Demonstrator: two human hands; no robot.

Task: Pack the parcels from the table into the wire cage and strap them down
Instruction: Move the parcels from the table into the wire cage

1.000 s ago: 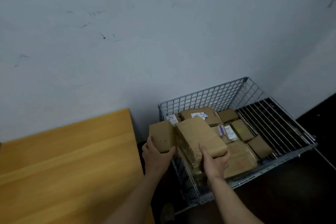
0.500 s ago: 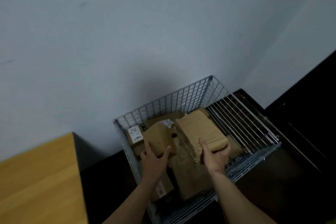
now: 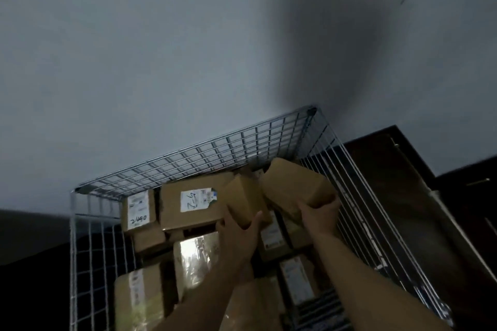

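Note:
The wire cage (image 3: 215, 148) stands against the grey wall and fills the lower half of the view, with several brown parcels lying in it. My left hand (image 3: 239, 234) grips a small brown box (image 3: 243, 197) from below, held over the parcels in the cage's middle. My right hand (image 3: 320, 212) grips a larger brown parcel (image 3: 293, 183) by its near end, tilted up toward the cage's back right corner. A labelled parcel marked "5-2" (image 3: 193, 204) and another marked "2490" (image 3: 138, 208) lie at the back left.
The grey wall (image 3: 188, 48) rises right behind the cage. Dark furniture (image 3: 403, 183) stands to the right of the cage. Dark floor (image 3: 32, 236) shows on the left. The table is out of view.
Both hands have carried their parcels from the table's edge to over the cage's inside. The view has swung right and closer, so the table has left the frame.

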